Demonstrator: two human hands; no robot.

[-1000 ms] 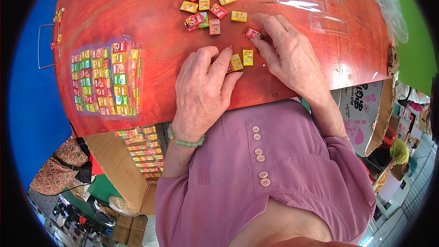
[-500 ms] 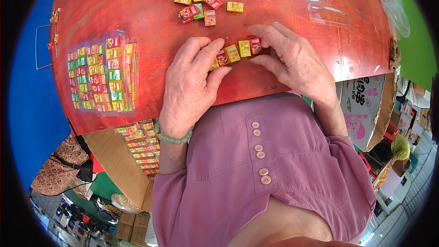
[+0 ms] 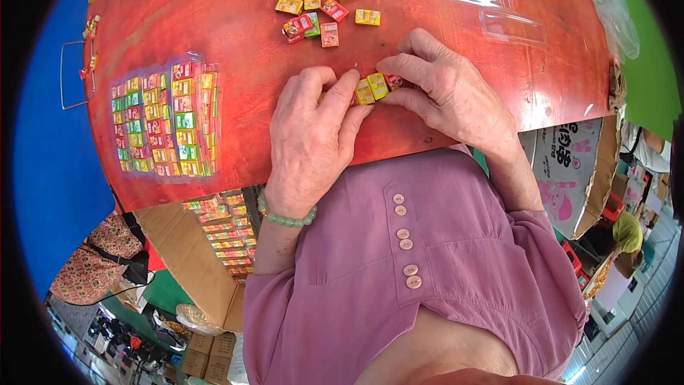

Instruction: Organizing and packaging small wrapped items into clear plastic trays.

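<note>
A short row of tiny boxes stands on the red table between my hands. Two yellow boxes (image 3: 370, 89) show in its middle. At the right end a red box (image 3: 392, 81) is partly covered by the fingers of my right hand (image 3: 456, 96), which grip that end between thumb and forefinger. My left hand (image 3: 310, 128), with a green bead bracelet (image 3: 288, 219) at the wrist, closes thumb and fingers around the left end and hides the boxes there. Beyond my hands lie several loose red, yellow and green boxes, among them a yellow box (image 3: 368, 17) and a pink-red box (image 3: 329, 34).
Clear plastic trays filled with such boxes (image 3: 149, 121) lie stacked at the left of the red table (image 3: 242, 121). Clear trays (image 3: 511, 27) rest at the far right. A cardboard box (image 3: 185, 242) with more filled trays stands below the near left edge, another carton (image 3: 570, 164) at the right.
My two hands have come closer together, pressing the row of boxes inward. The left hand moved right and now covers more of the row's left end. The view has shifted slightly.
</note>
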